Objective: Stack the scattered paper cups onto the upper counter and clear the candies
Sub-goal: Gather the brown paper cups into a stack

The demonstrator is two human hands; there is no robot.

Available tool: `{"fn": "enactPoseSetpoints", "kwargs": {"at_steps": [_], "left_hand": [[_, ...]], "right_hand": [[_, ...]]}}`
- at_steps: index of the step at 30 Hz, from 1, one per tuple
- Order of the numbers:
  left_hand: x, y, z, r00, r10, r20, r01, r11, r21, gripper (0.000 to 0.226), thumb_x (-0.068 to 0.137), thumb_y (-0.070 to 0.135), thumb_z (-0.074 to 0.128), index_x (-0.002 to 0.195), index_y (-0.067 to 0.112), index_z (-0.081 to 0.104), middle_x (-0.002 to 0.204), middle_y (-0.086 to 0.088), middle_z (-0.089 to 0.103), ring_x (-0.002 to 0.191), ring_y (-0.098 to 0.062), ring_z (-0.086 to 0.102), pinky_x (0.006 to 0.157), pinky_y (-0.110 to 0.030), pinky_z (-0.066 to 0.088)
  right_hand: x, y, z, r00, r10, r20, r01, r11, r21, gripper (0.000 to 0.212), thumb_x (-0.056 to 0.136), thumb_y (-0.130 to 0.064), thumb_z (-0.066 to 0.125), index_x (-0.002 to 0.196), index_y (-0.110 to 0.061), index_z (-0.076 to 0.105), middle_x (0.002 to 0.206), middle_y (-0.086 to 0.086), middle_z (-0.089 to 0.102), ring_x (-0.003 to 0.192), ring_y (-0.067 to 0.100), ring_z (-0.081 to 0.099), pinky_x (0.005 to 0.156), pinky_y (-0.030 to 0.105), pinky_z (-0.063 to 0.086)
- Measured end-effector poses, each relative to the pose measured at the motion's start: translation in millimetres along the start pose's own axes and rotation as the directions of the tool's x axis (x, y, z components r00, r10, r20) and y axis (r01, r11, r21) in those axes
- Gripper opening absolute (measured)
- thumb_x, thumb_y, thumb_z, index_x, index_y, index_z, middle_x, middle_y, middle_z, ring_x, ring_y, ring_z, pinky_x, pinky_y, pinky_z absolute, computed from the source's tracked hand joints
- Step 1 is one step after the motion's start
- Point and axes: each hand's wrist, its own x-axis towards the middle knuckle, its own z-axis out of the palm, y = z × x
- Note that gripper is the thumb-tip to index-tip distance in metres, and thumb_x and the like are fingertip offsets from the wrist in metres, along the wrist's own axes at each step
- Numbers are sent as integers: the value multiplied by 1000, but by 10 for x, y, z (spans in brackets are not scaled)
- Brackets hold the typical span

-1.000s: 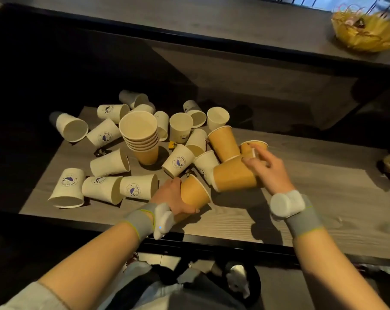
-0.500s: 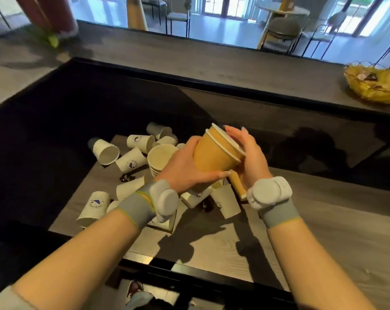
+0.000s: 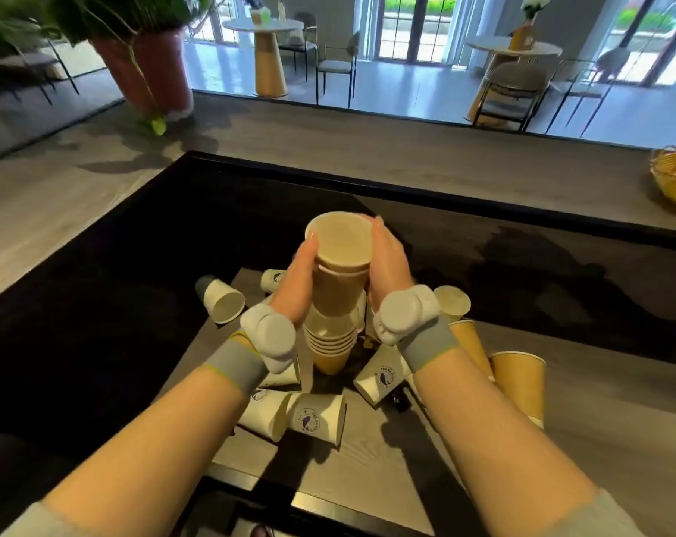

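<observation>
Two nested orange paper cups (image 3: 340, 273) stand upright in the air, clasped from both sides by my left hand (image 3: 295, 282) and my right hand (image 3: 388, 261). Directly beneath them a stack of orange cups (image 3: 330, 343) stands on the lower counter (image 3: 600, 420). White logo cups lie on their sides around it, such as one (image 3: 317, 416) near my left forearm and one (image 3: 381, 375) by my right wrist. Two upright orange cups (image 3: 518, 381) stand to the right. A small dark candy (image 3: 400, 401) lies by the cups. The upper counter (image 3: 367, 149) runs behind.
A gold wire basket (image 3: 673, 180) sits at the far right of the upper counter. A potted plant in a pink pot (image 3: 150, 67) stands at its far left. A dark wall (image 3: 135, 265) separates the two counter levels. Tables and chairs fill the room beyond.
Both hands turned the nested orange cups upright and carried them over the standing stack. My head lifted, bringing the upper counter and the room into sight.
</observation>
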Motion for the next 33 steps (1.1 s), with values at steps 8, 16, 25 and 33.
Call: {"fn": "enactPoseSetpoints", "kwargs": {"at_steps": [8, 16, 25, 33], "left_hand": [[158, -684, -179, 968, -244, -52, 249, 948, 198, 53, 98, 44, 23, 144, 18, 29, 148, -2, 34, 138, -18, 29, 114, -33, 20], [266, -825, -64, 967, -253, -35, 255, 961, 107, 47, 101, 34, 23, 144, 16, 30, 148, -7, 37, 139, -23, 31, 105, -27, 24], [285, -906, 57, 965, -178, -192, 203, 972, 118, 48, 100, 38, 21, 139, 12, 32, 137, -7, 42, 129, -20, 37, 96, -26, 26], [394, -920, -49, 925, -183, -334, 218, 973, 71, 52, 95, 51, 20, 131, 18, 36, 128, -4, 47, 124, -27, 43, 110, -49, 31]], "right_hand": [[194, 1087, 89, 984, 180, 3, -134, 741, -657, 47, 100, -34, 13, 143, -24, 29, 154, 2, 27, 144, 24, 17, 119, 40, 11], [183, 1171, -161, 984, 176, -6, -142, 774, -617, 48, 98, -41, 16, 145, -31, 23, 156, -3, 22, 145, 19, 14, 118, 43, 9], [123, 1304, -1557, 917, -68, -393, -351, 329, -877, 65, 80, -40, 64, 135, -19, 35, 140, 15, 36, 128, 37, 34, 105, 48, 30], [277, 1480, -1828, 891, 311, -332, -405, 211, -889, 123, 67, -55, 71, 144, -24, -20, 145, 18, 39, 136, 36, 34, 116, 51, 11]]}}
